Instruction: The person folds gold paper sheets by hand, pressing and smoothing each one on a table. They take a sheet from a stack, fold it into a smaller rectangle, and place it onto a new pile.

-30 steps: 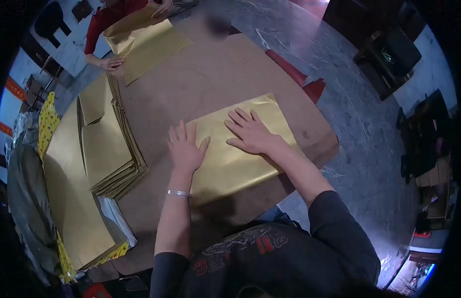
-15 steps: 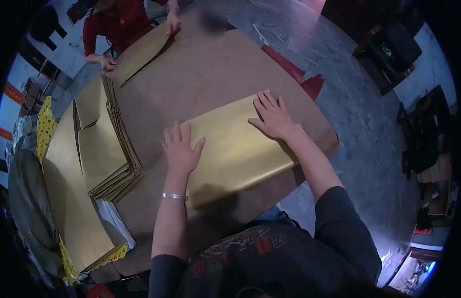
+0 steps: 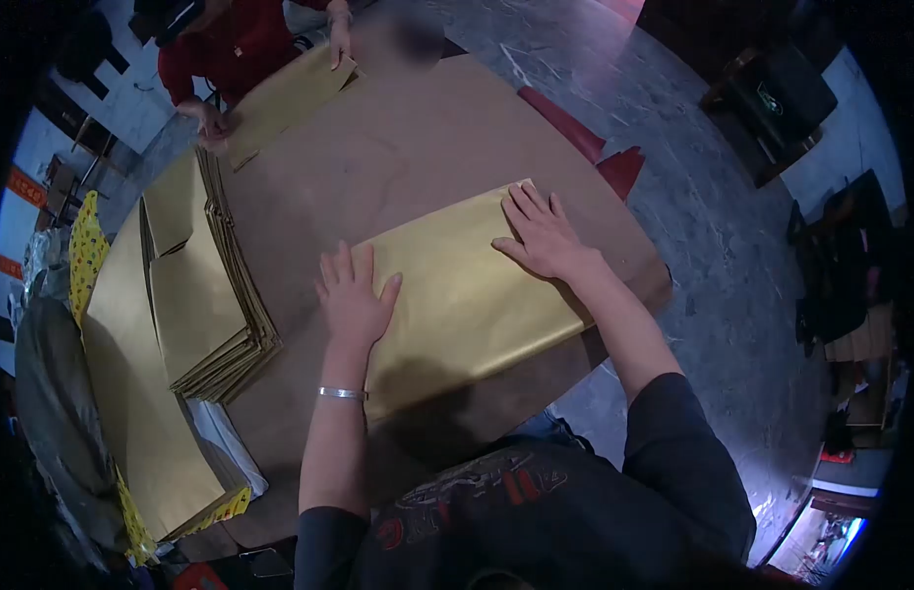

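Note:
A folded sheet of gold paper point(image 3: 457, 295) lies on the brown table point(image 3: 418, 147) in front of me. My left hand point(image 3: 357, 307) rests flat over its left edge, fingers spread, with a silver bracelet at the wrist. On the far right part of the sheet lies my right hand point(image 3: 546, 234), palm down and fingers apart. The sheet's rounded fold runs along the side nearest me. To the left sits a stack of folded gold sheets point(image 3: 201, 315), with larger flat gold paper point(image 3: 132, 393) beside and under it.
Across the table a person in red point(image 3: 241, 54) handles another gold sheet point(image 3: 290, 93). Red material point(image 3: 565, 123) hangs at the right table edge. Yellow patterned wrapping point(image 3: 86, 246) and a dark covered bundle point(image 3: 54, 403) border the left side. A black chair point(image 3: 782, 98) stands beyond.
The other person's sheet has been lowered flatter to the table, and that person leans further in. My hands stay nearly in place on the gold sheet; my left has shifted slightly left.

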Demonstrator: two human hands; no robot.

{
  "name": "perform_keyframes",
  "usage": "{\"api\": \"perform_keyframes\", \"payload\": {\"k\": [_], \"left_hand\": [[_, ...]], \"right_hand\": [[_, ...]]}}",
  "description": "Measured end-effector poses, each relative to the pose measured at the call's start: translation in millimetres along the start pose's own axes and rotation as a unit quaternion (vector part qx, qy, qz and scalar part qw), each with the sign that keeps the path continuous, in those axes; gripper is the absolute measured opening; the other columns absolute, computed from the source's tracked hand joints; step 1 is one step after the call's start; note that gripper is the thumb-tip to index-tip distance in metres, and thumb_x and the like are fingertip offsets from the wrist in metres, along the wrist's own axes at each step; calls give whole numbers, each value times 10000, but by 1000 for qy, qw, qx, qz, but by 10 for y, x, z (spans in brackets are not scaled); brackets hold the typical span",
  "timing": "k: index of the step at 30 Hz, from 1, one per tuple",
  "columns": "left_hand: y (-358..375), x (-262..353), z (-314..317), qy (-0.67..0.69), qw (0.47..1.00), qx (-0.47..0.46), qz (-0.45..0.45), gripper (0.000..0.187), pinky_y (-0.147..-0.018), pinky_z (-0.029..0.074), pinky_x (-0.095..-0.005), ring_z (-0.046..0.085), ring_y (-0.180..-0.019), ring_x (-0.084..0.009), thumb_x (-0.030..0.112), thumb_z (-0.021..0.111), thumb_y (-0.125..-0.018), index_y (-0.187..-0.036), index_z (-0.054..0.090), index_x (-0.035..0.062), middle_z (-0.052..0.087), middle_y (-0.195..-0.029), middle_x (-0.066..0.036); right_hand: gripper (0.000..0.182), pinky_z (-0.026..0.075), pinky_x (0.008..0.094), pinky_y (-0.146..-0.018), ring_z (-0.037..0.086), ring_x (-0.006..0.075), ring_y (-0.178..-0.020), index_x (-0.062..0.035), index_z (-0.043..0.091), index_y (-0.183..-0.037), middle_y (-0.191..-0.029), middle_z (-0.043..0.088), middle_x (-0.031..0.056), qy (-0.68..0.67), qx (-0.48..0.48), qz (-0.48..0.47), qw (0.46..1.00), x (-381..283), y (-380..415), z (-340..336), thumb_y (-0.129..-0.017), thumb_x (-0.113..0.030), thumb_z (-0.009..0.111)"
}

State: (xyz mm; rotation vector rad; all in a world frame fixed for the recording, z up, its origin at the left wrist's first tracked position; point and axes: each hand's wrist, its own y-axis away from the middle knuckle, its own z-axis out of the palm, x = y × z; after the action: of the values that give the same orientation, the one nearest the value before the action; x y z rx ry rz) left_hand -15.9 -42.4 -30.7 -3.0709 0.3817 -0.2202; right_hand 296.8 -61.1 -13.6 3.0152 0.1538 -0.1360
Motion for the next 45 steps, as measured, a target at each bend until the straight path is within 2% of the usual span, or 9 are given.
{"api": "perform_keyframes", "payload": {"k": [11,15,18,23,26,31,40,43,45], "left_hand": [[-7,-8,32,10,1000,3,-2,716,-1127,188,-655,163,-1451,-458,578,510,-917,-1477,398,146,241,-1579,-172],[-7,-20,57,4,1000,10,-1,707,-1120,182,-671,161,-1451,-460,570,506,-920,-1475,397,145,245,-1576,-177],[-10,-7,27,9,1000,2,-8,710,-1120,181,-670,159,-1450,-465,568,513,-916,-1473,398,144,246,-1576,-176],[-3,16,-20,25,1000,-1,-9,711,-1090,180,-715,164,-1449,-463,561,519,-917,-1477,386,143,239,-1577,-182],[-9,17,-19,12,1000,-14,-12,726,-1105,176,-697,145,-1457,-455,576,500,-920,-1493,360,152,229,-1582,-178],[-14,41,-57,2,999,-34,-22,726,-1132,160,-662,119,-1470,-439,577,479,-930,-1500,346,149,220,-1585,-180],[-3,-1,3,-17,999,-26,-11,738,-1095,169,-710,142,-1463,-444,607,449,-934,-1502,347,148,188,-1595,-182],[-6,6,-1,-13,1000,-7,0,731,-1100,170,-708,139,-1467,-430,608,450,-934,-1505,345,162,193,-1594,-172],[-10,27,-40,-17,999,-36,-19,736,-1107,157,-705,118,-1473,-423,626,438,-932,-1509,340,180,161,-1603,-167]], "right_hand": [[759,126,564,-1186,114,315,-1496,-24,283,-1495,-1601,178,165,-16,20,-20,999,66,-28,28,-966,-548,434],[744,111,557,-1186,128,320,-1492,-31,318,-1482,-1594,197,168,38,18,-2,999,-127,46,-105,-967,-558,417],[691,151,559,-1177,149,355,-1479,-59,373,-1452,-1564,255,178,4,48,-116,992,-354,222,-210,-959,-535,462],[695,173,551,-1176,174,367,-1470,-61,369,-1452,-1547,274,193,-40,32,-89,995,-339,392,-268,-955,-533,481],[738,144,538,-1191,119,355,-1484,-77,333,-1489,-1579,207,196,-27,-36,-33,998,-210,365,-50,-959,-582,426],[767,112,552,-1192,107,320,-1494,-67,275,-1513,-1600,170,169,4,-14,-32,999,-41,190,-12,-961,-583,409],[733,116,553,-1190,77,295,-1504,-35,250,-1515,-1612,152,151,46,-32,28,998,-34,-128,-174,-981,-514,398],[700,125,558,-1188,89,303,-1501,-44,258,-1513,-1609,157,157,-5,-36,-79,996,-311,-194,-57,-987,-486,396],[627,135,560,-1187,123,313,-1495,-72,340,-1484,-1597,205,148,-6,-3,-163,987,-527,-224,61,-992,-456,400]]}}
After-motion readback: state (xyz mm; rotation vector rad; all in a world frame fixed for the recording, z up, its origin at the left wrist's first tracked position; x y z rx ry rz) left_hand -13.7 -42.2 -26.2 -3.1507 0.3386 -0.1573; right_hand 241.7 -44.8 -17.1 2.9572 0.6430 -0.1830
